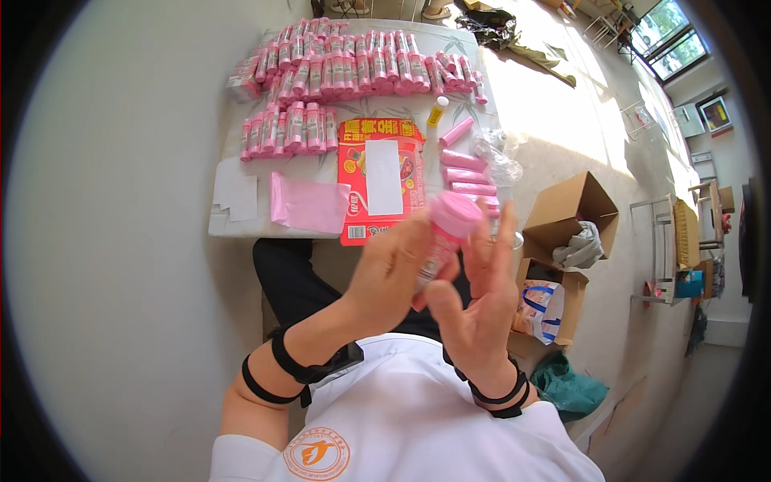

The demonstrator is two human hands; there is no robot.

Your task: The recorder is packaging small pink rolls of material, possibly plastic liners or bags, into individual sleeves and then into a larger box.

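**Two hands on one pink roll**

One pink roll (pixel 446 233) is held upright above the lap, between both hands. It is clasped by the left hand (pixel 393 269), whose grip is closed around it, and is touched by the open, flat right hand (pixel 480 301). Beyond, on the desk (pixel 241 229), a pink sheet (pixel 309 205), a red flattened box (pixel 377 178) and loose pink rolls (pixel 466 173) are laid; farther off, rows of labelled rolls (pixel 345 68) are stacked.
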